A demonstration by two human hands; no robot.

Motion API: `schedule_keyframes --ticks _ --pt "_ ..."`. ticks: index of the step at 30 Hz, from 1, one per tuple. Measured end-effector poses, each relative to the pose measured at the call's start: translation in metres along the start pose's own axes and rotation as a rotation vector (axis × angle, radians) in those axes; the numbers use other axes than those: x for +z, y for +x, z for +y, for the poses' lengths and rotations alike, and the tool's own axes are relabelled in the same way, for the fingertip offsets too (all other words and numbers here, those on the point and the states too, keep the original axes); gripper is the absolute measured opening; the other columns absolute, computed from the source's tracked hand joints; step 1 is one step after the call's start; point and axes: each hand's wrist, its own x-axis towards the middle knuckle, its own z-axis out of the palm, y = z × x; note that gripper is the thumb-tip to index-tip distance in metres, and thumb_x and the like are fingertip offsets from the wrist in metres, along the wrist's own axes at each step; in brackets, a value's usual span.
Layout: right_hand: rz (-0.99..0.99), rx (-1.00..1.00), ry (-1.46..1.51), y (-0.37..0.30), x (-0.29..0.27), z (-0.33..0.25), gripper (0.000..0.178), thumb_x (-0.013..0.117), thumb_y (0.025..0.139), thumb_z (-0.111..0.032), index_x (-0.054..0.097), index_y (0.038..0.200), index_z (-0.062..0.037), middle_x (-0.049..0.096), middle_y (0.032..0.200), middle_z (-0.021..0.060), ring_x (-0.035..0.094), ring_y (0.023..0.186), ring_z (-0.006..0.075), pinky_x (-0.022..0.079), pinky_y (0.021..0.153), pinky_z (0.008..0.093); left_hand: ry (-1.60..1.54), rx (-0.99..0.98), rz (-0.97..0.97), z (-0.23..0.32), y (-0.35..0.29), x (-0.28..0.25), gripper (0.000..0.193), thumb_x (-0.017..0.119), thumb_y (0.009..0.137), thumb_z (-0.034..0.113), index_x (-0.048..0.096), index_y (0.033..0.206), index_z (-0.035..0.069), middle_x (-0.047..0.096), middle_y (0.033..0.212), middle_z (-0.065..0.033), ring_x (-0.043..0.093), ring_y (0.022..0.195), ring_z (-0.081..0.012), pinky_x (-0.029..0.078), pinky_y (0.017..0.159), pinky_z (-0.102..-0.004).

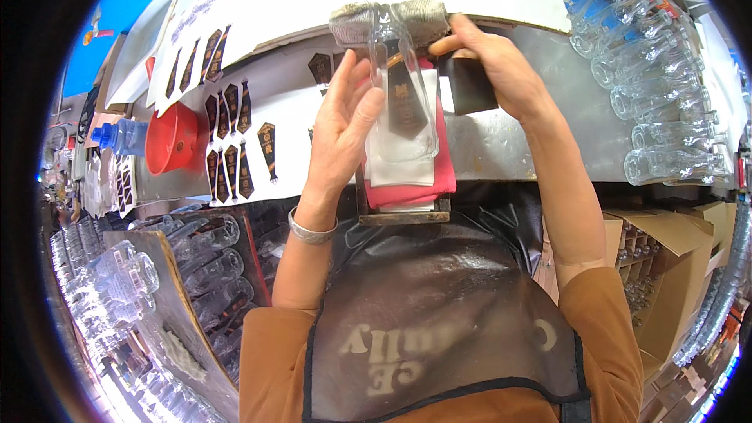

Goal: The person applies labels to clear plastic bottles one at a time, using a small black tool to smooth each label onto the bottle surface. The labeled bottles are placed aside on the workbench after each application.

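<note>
A clear glass bottle (pixel 428 129) lies on its back in front of me, neck away from me. A dark, necktie-shaped decal (pixel 406 98) shows on its upper side. Beneath it is a folded white cloth (pixel 379 164) over a red cloth (pixel 439 176), and a rolled grey cloth (pixel 352 25) supports the neck. My left hand (pixel 345 117) is open along the bottle's left side, fingers apart and holding nothing. To the right of the bottle, my right hand (pixel 505 70) grips a dark, flat, square pad (pixel 473 88); its fingers point toward the grey roll.
Similar decals (pixel 227 125) lie on white sheets at left, beside a red bowl (pixel 171 139) and a blue-capped plastic bottle (pixel 129 137). Rows of glass bottles (pixel 666 137) line the right. An open carton (pixel 670 266) and a wooden-sided crate (pixel 176 298) flank me below.
</note>
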Motion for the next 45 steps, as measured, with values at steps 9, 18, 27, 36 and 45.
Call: schedule_keyframes --ticks 9,18,27,36,45 --pt "0.042 0.011 0.361 -0.041 -0.003 0.032 0.034 0.060 0.100 -0.025 0.062 0.123 0.0003 0.064 0.103 0.0034 0.062 0.096 0.0103 0.052 0.088 0.0266 -0.035 -0.080 -0.085 0.001 -0.012 0.009 0.093 0.076 0.088 0.006 0.015 0.156 -0.007 0.034 0.155 -0.0291 0.038 0.144 -0.0344 0.036 0.117 -0.0418" --pt "0.072 -0.100 0.266 -0.040 0.002 0.028 0.039 0.066 0.091 -0.015 0.058 0.124 0.0043 0.067 0.106 0.0078 0.063 0.093 0.0116 0.051 0.084 0.0248 0.044 -0.053 -0.055 -0.006 -0.010 0.009 0.096 0.081 0.085 0.012 0.018 0.155 -0.008 0.040 0.151 -0.0293 0.045 0.139 -0.0336 0.039 0.113 -0.0405" --pt "0.083 -0.597 -0.411 -0.015 0.025 -0.015 0.028 0.067 0.090 -0.008 0.068 0.117 -0.0024 0.071 0.104 0.0052 0.065 0.094 0.0101 0.053 0.084 0.0245 0.046 -0.019 -0.033 -0.008 -0.010 0.013 0.095 0.081 0.084 0.011 0.020 0.155 -0.007 0.044 0.149 -0.0279 0.051 0.133 -0.0308 0.044 0.109 -0.0386" --pt "0.113 -1.056 -0.789 0.007 0.038 -0.057 0.024 0.067 0.083 -0.002 0.068 0.107 -0.0038 0.070 0.095 0.0106 0.068 0.087 0.0258 0.055 0.078 0.0329 0.054 -0.084 -0.042 -0.006 -0.010 0.012 0.100 0.082 0.083 0.012 0.017 0.157 -0.005 0.034 0.156 -0.0248 0.042 0.140 -0.0305 0.037 0.115 -0.0405" --pt "-0.363 -0.829 -0.862 -0.064 0.048 -0.022 0.026 0.071 0.077 -0.005 0.067 0.102 -0.0048 0.067 0.098 0.0119 0.065 0.088 0.0310 0.056 0.078 0.0396 0.639 0.357 -0.050 -0.017 -0.049 0.002 0.121 0.089 0.067 0.014 0.011 0.158 -0.005 0.042 0.152 -0.0240 0.052 0.129 -0.0370 0.044 0.108 -0.0448"
